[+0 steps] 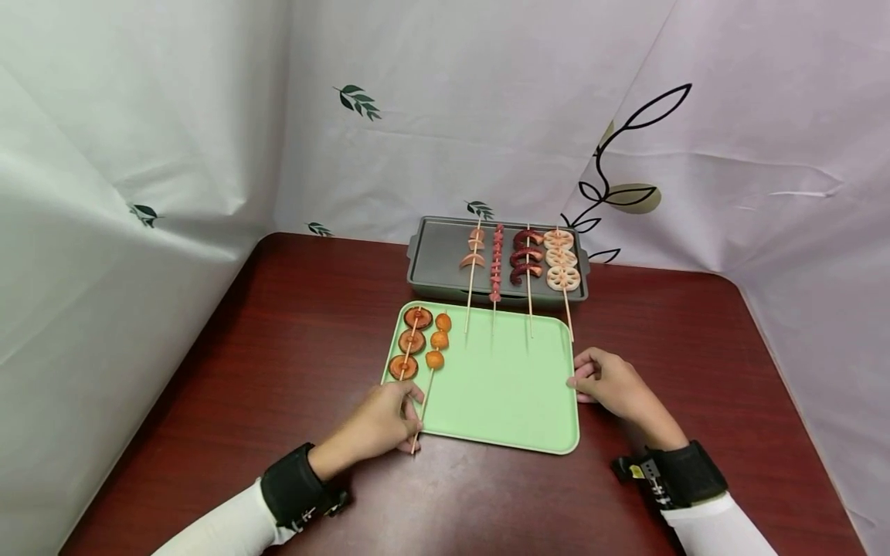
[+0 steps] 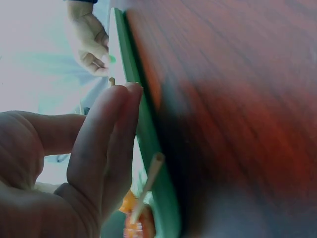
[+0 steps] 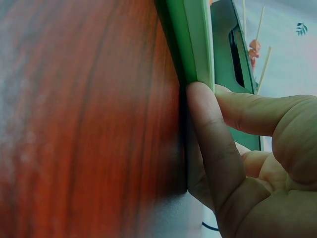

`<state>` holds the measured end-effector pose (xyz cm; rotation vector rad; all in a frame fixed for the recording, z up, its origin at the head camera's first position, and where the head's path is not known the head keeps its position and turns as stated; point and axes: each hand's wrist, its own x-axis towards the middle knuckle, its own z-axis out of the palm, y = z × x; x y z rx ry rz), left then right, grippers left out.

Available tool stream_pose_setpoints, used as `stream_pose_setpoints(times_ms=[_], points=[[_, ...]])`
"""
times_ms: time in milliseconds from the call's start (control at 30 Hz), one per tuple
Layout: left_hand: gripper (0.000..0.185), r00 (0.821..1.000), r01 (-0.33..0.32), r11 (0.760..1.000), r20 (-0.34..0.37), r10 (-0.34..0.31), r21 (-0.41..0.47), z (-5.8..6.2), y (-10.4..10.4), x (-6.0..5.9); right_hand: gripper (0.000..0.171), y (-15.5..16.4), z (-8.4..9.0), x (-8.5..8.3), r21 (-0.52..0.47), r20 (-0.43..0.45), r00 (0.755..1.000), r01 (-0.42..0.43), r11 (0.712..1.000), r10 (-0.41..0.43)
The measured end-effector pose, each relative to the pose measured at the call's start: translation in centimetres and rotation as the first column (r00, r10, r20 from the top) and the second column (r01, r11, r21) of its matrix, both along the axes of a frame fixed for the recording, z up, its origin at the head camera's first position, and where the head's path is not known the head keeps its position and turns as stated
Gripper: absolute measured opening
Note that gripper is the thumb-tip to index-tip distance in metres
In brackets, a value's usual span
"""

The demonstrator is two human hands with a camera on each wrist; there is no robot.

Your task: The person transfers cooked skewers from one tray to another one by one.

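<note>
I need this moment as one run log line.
Left hand: at lower end of orange-ball skewer, grip unclear; Right hand: holds right edge of green tray; On tray: mushroom skewer; On pan: four skewers

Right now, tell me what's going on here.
A person's right hand pinches the right edge of a green tray, while the left hand seems to pinch an orange-ball skewer near its lower end. A mushroom-slice skewer lies beside it. Four other skewers rest across a grey pan behind the tray.
</note>
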<state>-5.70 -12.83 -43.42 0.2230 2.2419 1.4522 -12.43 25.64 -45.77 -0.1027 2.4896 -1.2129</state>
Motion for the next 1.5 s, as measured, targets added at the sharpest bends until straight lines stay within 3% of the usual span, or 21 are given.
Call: stream_pose_setpoints(times_ms=[133,300,533,967,1067,1200,1333,1500], points=[[0.037,0.99,0.012,0.99,-0.138,-0.032,-0.141,0.1,0.3,0.3,0.028,0.0,0.0,0.0,0.001,0.002,1.0,0.004,1.0,-0.004],[0.042,0.963,0.005,0.96,-0.256,-0.079,-0.279,0.2,0.5,0.5,0.028,0.0,0.0,0.1,0.006,0.001,1.0,0.004,1.0,-0.004],[0.038,0.959,0.007,0.938,-0.264,-0.105,-0.348,0.3,0.5,0.1,0.029,0.1,-0.1,0.1,0.005,-0.005,1.0,0.001,1.0,-0.001],[0.038,0.956,-0.007,0.927,-0.273,-0.104,-0.375,0.4,0.5,-0.5,0.028,0.0,0.1,0.0,0.005,-0.003,1.0,0.0,1.0,0.0],[0.037,0.964,-0.006,0.93,-0.25,-0.092,-0.367,0.6,0.4,-0.6,0.029,0.0,0.1,0.0,0.006,-0.004,1.0,0.0,1.0,0.0],[0.033,0.965,-0.038,0.939,-0.256,-0.054,-0.342,0.9,0.1,-1.1,0.029,0.0,0.1,0.0,0.003,-0.008,1.0,0.002,1.0,-0.002],[0.02,0.951,-0.084,0.942,-0.308,-0.021,-0.325,1.2,-0.5,-2.0,0.029,0.0,0.2,0.0,0.004,-0.01,1.0,0.003,1.0,-0.003],[0.014,0.962,-0.11,0.969,-0.269,0.047,-0.222,1.9,-1.5,-3.4,0.029,0.0,0.2,0.1,0.0,-0.005,1.0,0.007,1.0,-0.007]])
